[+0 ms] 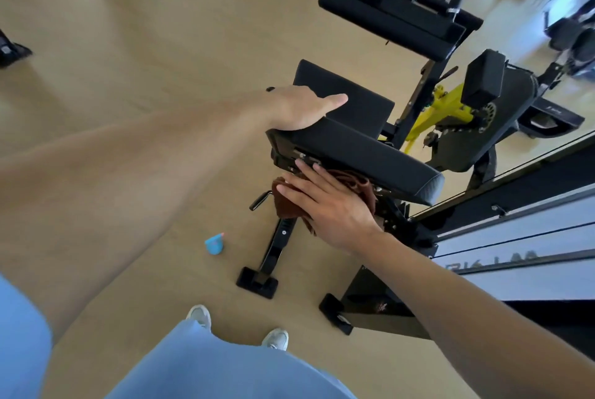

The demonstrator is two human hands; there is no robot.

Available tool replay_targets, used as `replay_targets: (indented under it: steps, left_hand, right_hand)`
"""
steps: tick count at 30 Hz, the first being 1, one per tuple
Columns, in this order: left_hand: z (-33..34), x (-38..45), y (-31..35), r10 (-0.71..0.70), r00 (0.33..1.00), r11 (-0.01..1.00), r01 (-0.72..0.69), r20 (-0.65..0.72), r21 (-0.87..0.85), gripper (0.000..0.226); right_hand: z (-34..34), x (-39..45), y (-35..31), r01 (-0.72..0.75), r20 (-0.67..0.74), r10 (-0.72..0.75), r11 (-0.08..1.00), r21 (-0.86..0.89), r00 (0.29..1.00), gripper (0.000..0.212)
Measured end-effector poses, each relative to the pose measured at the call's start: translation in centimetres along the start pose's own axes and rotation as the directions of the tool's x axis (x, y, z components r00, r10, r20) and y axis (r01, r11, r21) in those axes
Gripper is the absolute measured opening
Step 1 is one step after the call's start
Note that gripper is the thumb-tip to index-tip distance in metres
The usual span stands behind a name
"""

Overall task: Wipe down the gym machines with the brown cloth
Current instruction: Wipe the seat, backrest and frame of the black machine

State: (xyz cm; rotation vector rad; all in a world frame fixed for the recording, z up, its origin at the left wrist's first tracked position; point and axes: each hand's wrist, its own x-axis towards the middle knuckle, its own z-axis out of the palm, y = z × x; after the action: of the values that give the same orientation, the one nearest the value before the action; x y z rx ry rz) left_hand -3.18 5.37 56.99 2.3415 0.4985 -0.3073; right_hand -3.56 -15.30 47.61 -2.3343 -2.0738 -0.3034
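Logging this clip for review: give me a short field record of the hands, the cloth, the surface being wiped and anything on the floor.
left hand: left hand rests flat on the black seat pad
right hand: right hand presses the brown cloth with straight fingers
surface wiped: underside and bracket below the seat pad
floor: blue bottle beside the machine's foot

— Where is there room to reach?
— The floor on the left is wide open.
— What's in the way?
— The black seat pad above, the yellow frame behind, and a small blue thing on the floor.
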Motion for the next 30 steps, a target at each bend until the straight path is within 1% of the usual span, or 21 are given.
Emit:
replay_targets:
  steps: [2,3,6,8,10,11,12,13,14,15,16,18,19,20,21,23,24,25,26,27,30]
  left_hand:
    - [0.4,-0.1,0.3,0.035,0.999,0.999,-0.035,0.000,-0.002,0.089]
    - [0.5,-0.1,0.4,0.047,0.999,0.999,-0.047,-0.005,0.009,0.087]
    - [0.2,-0.5,0.5,0.041,0.999,0.999,-0.041,-0.020,-0.015,0.078]
    - [0.1,-0.8,0.2,0.078,0.996,0.989,-0.081,-0.031,-0.126,0.065]
    - [0.2,-1.1,-0.8,0.124,0.985,0.926,-0.160,-0.124,-0.343,0.053]
    - [0.6,-1.4,-1.8,0.090,0.971,0.863,-0.188,-0.222,-0.468,0.044]
    - [1.4,-1.8,-3.1,-0.010,0.941,0.803,-0.194,-0.339,-0.563,0.035]
    - [2.4,-2.3,-4.6,-0.157,0.877,0.758,-0.188,-0.454,-0.624,0.029]
    - [3.5,-2.9,-6.3,-0.295,0.801,0.729,-0.164,-0.521,-0.665,0.027]
    - [4.6,-3.5,-7.9,-0.387,0.768,0.694,-0.122,-0.510,-0.710,0.030]
    - [5.4,-4.2,-9.0,-0.419,0.802,0.655,-0.058,-0.426,-0.753,0.035]
    - [6.6,-5.9,-9.8,-0.347,0.928,0.643,0.130,-0.136,-0.755,0.045]
    - [6.8,-6.6,-9.5,-0.307,0.952,0.643,0.204,-0.004,-0.738,0.047]
    - [6.8,-7.3,-9.1,-0.285,0.956,0.624,0.238,0.067,-0.744,0.049]
    - [6.7,-7.5,-8.9,-0.274,0.957,0.580,0.240,0.091,-0.779,0.049]
    - [6.2,-7.3,-9.1,-0.247,0.964,0.409,0.193,0.095,-0.892,0.042]
    - [5.8,-7.3,-9.2,-0.227,0.967,0.318,0.183,0.112,-0.930,0.038]
    - [5.6,-7.3,-9.2,-0.205,0.969,0.266,0.188,0.135,-0.946,0.032]
    - [5.4,-7.3,-9.2,-0.194,0.968,0.259,0.205,0.157,-0.944,0.026]
    - [5.6,-7.1,-9.1,-0.196,0.965,0.294,0.227,0.174,-0.928,0.020]
    - [5.6,-6.8,-7.9,-0.229,0.958,0.449,0.263,0.175,-0.854,0.015]
  right_hand:
    - [0.4,-1.5,-1.2,-0.144,-0.205,0.183,0.972,0.188,0.962,0.053]
    - [0.5,-2.2,-1.9,-0.197,-0.276,0.256,0.954,0.225,0.926,0.048]
    - [0.4,-3.2,-3.0,-0.332,-0.361,0.371,0.928,0.167,0.856,0.044]
    - [-0.6,-2.5,-3.0,-0.430,-0.416,0.456,0.888,0.162,0.786,0.039]
    - [-2.1,-1.4,-3.0,-0.545,-0.411,0.594,0.802,0.244,0.692,0.036]
    - [-2.8,-0.9,-3.3,-0.591,-0.346,0.683,0.731,0.341,0.643,0.037]
    - [-3.3,-0.4,-3.8,-0.624,-0.240,0.767,0.629,0.464,0.595,0.040]
    - [-3.7,0.0,-4.4,-0.637,-0.122,0.826,0.510,0.577,0.550,0.042]
    - [-4.1,0.4,-5.0,-0.636,-0.032,0.856,0.407,0.656,0.515,0.043]
    - [-4.2,0.7,-5.6,-0.629,0.032,0.872,0.326,0.706,0.488,0.041]
    - [-4.3,1.1,-6.2,-0.613,0.088,0.885,0.242,0.752,0.458,0.037]
    - [-4.3,2.1,-7.3,-0.544,0.218,0.901,0.022,0.839,0.374,0.032]
    - [-4.1,2.7,-7.7,-0.496,0.269,0.904,-0.075,0.865,0.333,0.031]
    - [-3.9,3.4,-8.2,-0.452,0.321,0.901,-0.166,0.877,0.292,0.031]
    - [-3.5,4.0,-8.7,-0.391,0.385,0.884,-0.266,0.881,0.267,0.034]
    - [-3.2,5.5,-9.1,-0.230,0.556,0.782,-0.508,0.830,0.281,0.048]
    - [-3.1,6.2,-8.9,-0.127,0.641,0.701,-0.638,0.760,0.311,0.058]
    - [-3.0,6.7,-8.5,-0.012,0.700,0.619,-0.746,0.665,0.356,0.066]
    - [-2.8,7.1,-8.0,0.068,0.736,0.556,-0.813,0.579,0.386,0.067]
    - [-2.6,7.4,-7.6,0.094,0.752,0.534,-0.834,0.544,0.387,0.064]
    - [-1.9,7.8,-7.4,0.036,0.757,0.580,-0.800,0.599,0.302,0.057]
